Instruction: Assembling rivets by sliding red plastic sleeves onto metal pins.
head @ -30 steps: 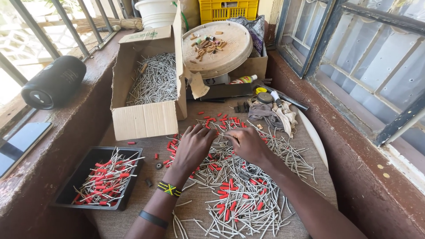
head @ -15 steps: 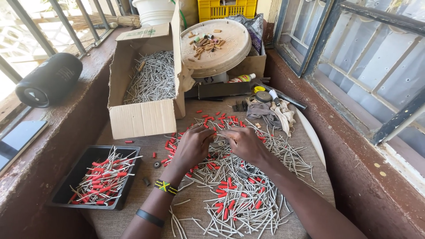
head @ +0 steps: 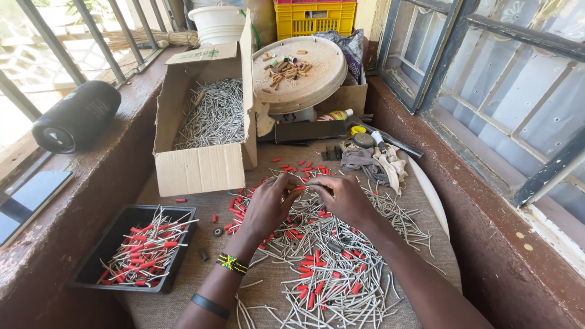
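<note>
A heap of thin grey metal pins and short red plastic sleeves point(head: 323, 268) covers the cloth-topped round table point(head: 426, 189). My left hand point(head: 268, 207) and my right hand point(head: 344, 198) meet over the far part of the heap, fingertips together, pinching a small red sleeve and a pin between them. A beaded band and a dark band circle my left wrist. At the left, a black tray point(head: 103, 256) holds pins with red sleeves fitted on them.
An open cardboard box point(head: 201, 164) of bare pins stands behind the tray. A round wooden disc point(head: 308, 73) with small bits, a yellow crate point(head: 314, 18), rags point(head: 372, 161), a black cylinder speaker point(head: 76, 116) and a phone point(head: 27, 201) on the ledge surround the table. Window frames close in the right side.
Both hands have drawn closer together over the heap, fingertips now touching on a small piece. The view shifted slightly.
</note>
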